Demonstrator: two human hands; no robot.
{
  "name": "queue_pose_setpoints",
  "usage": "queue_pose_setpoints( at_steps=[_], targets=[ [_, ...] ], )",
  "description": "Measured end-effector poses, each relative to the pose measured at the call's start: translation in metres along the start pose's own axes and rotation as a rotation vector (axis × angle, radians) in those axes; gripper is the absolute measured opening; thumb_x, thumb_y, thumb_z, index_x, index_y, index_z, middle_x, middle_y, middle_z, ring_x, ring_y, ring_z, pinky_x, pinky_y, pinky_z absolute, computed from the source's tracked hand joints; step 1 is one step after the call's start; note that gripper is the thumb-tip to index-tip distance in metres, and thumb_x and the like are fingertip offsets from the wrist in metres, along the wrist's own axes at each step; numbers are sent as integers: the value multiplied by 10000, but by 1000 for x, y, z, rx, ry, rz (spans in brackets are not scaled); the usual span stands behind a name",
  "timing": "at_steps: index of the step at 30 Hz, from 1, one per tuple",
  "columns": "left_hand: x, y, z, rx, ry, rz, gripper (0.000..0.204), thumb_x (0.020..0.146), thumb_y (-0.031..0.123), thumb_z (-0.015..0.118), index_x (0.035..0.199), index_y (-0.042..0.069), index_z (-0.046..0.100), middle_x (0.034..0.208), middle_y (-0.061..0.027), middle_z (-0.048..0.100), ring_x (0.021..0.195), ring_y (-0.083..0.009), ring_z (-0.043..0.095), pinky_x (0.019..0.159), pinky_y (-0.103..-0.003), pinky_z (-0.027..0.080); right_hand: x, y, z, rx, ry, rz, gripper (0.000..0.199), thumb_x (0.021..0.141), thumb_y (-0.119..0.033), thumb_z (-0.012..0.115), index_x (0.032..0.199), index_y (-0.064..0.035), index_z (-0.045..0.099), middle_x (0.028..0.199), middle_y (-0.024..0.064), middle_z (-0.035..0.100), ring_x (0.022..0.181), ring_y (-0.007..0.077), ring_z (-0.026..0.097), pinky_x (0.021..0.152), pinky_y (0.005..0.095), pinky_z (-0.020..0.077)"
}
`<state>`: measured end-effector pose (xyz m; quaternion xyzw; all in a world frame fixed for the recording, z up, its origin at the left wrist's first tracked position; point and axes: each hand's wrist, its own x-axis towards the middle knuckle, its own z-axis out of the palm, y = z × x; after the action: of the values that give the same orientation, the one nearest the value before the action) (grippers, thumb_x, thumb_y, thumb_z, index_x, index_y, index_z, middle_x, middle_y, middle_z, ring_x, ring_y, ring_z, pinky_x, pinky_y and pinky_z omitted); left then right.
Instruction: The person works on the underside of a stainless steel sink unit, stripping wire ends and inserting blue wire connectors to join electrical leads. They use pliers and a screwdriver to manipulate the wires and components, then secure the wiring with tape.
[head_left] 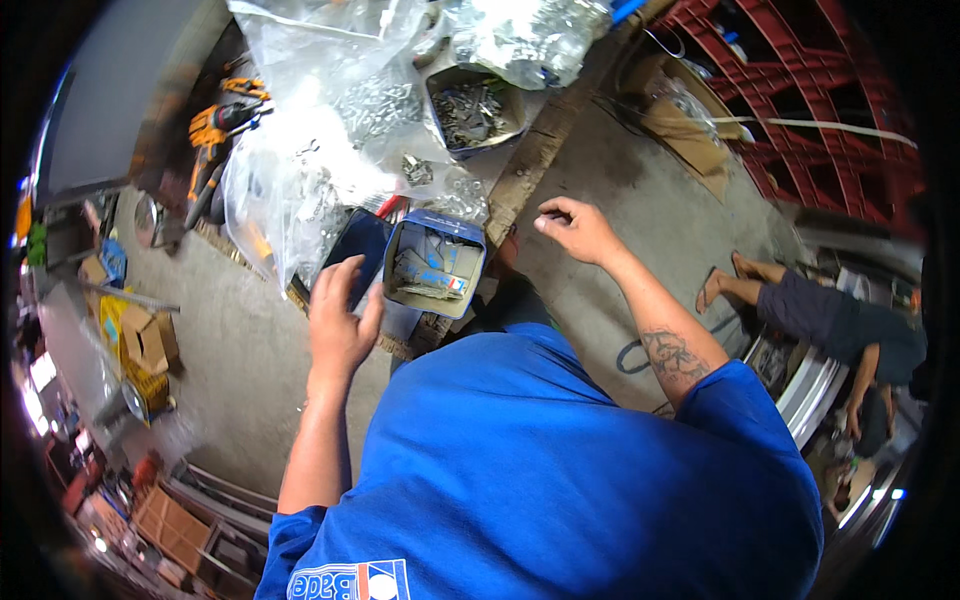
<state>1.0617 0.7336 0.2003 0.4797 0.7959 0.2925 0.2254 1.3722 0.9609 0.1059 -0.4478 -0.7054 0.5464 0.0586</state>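
blue shirt [560,450] right up front, filling the bottom of the view, and both bare arms reach out from its short sleeves! over to the left hand [342,318]: it hangs just off the near-left corner of the tin [448,224], palm down, fingers apart, thumb standing well clear, nothing seen in its grip. beneath those fingertips, a dark flat thing [362,240] leans along the tin's left side, with a bit of red [391,207] poking out at its far end.

and the tin itself, what a spot it has: near edge of the worktop [548,145], right between the two hands, mouth open, blue outside, pale inside, flat pieces [430,278] with blue marks lying at the bottom!

out to the right, the right hand [582,232] is up beyond the wooden edge, well apart from the tin, fingers curled in towards the thumb; whether they close on anything, you cannot tell from this angle.

behind the tin, it's crowded: clear bags [300,170] bulge with shiny metal bits, a second tin [480,151] sits packed with more, and an orange drill [208,128] lies at the far left. off to the right, a co-worker [830,315] in dark clothes, bare feet on the concrete floor [230,370], with red crates [800,90] stacked beyond!
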Motion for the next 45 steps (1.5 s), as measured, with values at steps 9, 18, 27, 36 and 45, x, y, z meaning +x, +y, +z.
queue_pose_setpoints(
  at_steps=[9, 18, 27, 36, 45],
  targets=[
    [11, 9, 29, -74, -188, -120, 417, 932, 190, 631, 1295, -15, 632, 1088, -275, 696, 1070, -422, 679, 969, -415, 523, -17, -100, 67, -63, -195, -79, 620, 921, -250, 627, 1452, 6, 432, 919, 180, 706, 772, 212, 720, 697, 383, 574],
    [-67, 31, -64, -1022, -183, -218, 1034, 794, 534, 731, 1569, -10, 317, 1359, -197, 560, 1253, -255, 539, 1084, -373, 402, -94, -224, 57, -379, -123, -289, 459, 881, -186, 657, 1279, 31, 580, 931, 180, 724, 712, 345, 705, 692, 411, 589],
    [-120, 25, -96, -876, -149, -66, 1024, 807, 514, 740, 1559, -40, 320, 1503, -212, 436, 1406, -294, 416, 1187, -396, 289, -138, -276, 126, -704, -117, -1260, 224, 829, -159, 664, 1012, -31, 681, 1150, 171, 656, 1062, 316, 643, 906, 418, 521],
    [-148, 0, -110, -932, -150, -31, 1030, 793, 518, 760, 1542, -52, 343, 1487, -214, 451, 1394, -290, 423, 1181, -393, 301, -172, -298, 147, -1051, -254, -1137, 216, 804, -170, 643, 972, -36, 668, 1097, 126, 614, 961, 255, 620, 782, 376, 557],
    [-158, -11, -109, -975, -104, -33, 1004, 800, 515, 745, 1540, -41, 354, 1460, -204, 478, 1367, -279, 445, 1158, -384, 328, -168, -299, 159, -1048, -134, -1214, 135, 803, -172, 635, 837, -55, 693, 948, 81, 589, 929, 228, 603, 689, 345, 565]
  ],
)
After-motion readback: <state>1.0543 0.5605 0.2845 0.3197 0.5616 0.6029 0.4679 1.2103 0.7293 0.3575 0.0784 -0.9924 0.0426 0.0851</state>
